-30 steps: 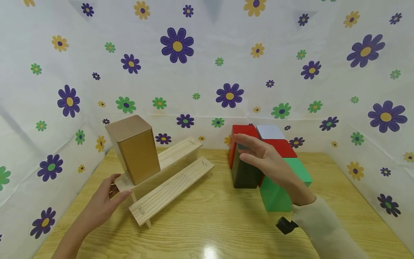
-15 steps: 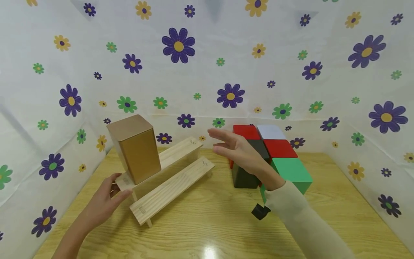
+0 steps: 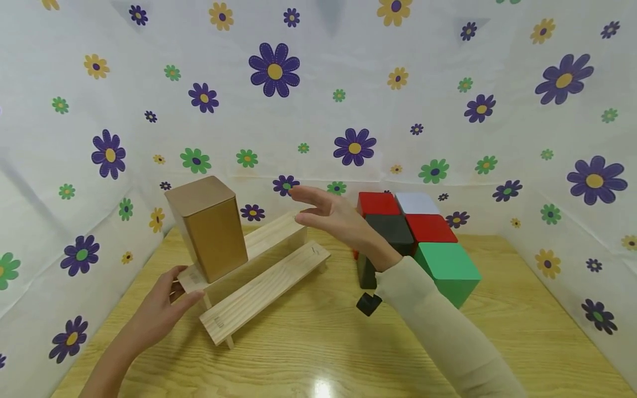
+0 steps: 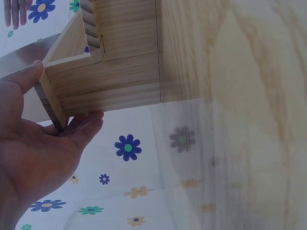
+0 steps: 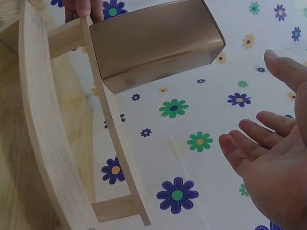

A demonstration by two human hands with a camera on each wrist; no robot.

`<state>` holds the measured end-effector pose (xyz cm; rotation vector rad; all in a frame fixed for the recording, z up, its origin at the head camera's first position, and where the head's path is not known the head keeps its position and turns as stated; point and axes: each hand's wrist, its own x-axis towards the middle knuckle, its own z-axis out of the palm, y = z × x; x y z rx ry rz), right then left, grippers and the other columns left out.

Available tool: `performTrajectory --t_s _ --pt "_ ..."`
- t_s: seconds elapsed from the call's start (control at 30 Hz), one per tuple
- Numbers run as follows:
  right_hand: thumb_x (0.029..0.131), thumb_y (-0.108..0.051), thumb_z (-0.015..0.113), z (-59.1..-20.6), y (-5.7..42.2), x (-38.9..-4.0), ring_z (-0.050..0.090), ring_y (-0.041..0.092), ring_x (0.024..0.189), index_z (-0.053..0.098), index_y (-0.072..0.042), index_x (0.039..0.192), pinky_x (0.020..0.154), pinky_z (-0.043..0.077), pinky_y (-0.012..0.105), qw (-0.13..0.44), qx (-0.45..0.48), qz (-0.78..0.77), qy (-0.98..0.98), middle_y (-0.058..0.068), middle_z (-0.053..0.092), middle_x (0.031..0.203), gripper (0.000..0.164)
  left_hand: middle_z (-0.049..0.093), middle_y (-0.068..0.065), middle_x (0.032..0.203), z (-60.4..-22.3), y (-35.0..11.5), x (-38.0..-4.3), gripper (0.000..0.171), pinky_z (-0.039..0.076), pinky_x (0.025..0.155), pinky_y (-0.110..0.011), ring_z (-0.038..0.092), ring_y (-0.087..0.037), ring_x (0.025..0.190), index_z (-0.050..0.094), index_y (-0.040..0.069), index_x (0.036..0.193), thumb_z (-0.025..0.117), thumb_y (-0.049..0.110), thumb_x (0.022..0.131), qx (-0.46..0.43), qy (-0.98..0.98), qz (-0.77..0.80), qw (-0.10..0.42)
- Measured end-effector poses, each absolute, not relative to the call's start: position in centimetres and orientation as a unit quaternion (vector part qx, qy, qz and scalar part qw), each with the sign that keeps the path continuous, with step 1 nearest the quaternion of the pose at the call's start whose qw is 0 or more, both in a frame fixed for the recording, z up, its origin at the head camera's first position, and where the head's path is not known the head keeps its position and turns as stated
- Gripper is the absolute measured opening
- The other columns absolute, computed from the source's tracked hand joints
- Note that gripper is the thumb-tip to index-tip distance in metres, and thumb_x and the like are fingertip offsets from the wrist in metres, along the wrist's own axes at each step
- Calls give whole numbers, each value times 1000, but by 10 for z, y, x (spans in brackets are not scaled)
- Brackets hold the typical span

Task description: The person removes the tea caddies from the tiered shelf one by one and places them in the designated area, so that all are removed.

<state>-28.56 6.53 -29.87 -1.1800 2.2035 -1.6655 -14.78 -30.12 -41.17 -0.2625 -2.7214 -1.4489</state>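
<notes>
A two-step wooden shelf stand (image 3: 264, 293) sits at an angle on the table's left half. At the near left end of its upper step, a tall gold box (image 3: 219, 237) stands upright. My left hand (image 3: 158, 309) grips that same end of the stand; in the left wrist view the thumb (image 4: 31, 76) lies on one side of the end and the other fingers on the opposite side. Near the upper step's far right end, my right hand (image 3: 338, 218) hangs in the air, fingers extended and thumb apart, holding nothing. The right wrist view shows its open palm (image 5: 283, 177).
On the right stands a group of boxes: a black box (image 3: 390, 229), two red boxes (image 3: 432, 228), a white one (image 3: 417, 203) and a green one (image 3: 448, 265). A flower-printed cloth (image 3: 318, 110) surrounds the wooden table (image 3: 278, 359). A small black device (image 3: 369, 304) hangs below the right wrist.
My right hand has moved left, from over the group of boxes to the far right end of the stand. The left hand, stand and gold box stay where they were.
</notes>
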Motion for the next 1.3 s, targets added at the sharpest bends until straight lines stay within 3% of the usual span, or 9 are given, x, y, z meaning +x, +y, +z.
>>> performTrajectory --t_s 0.57,0.9,1.1,1.3 --pt "99 -26 69 -283 10 -302 57 18 132 42 -13 159 107 48 34 111 -415 -540 724 -1 46 159 67 42 -31 137 -410 -302 -150 65 56 84 -29 54 -48 125 23 -15 151 59 19 108 -93 -879 -466 33" --pt "100 -23 65 -286 -24 -314 37 8 147 34 -13 162 115 39 36 124 -447 -544 700 -1 38 164 70 43 -31 138 -411 -302 -149 66 56 86 -29 53 -49 126 24 -15 150 59 21 108 -93 -874 -476 28" --pt "100 -19 64 -288 -39 -319 33 5 148 31 -10 163 115 37 31 142 -462 -556 676 -2 34 166 72 42 -31 138 -412 -302 -149 66 55 86 -24 52 -49 127 23 -14 150 58 21 108 -94 -874 -476 29" --pt "100 -13 62 -288 -50 -320 29 2 149 27 -10 164 118 31 27 170 -473 -567 653 -4 29 168 74 40 -32 140 -412 -303 -148 68 55 87 -29 51 -51 128 20 -15 152 58 19 108 -93 -875 -474 25"
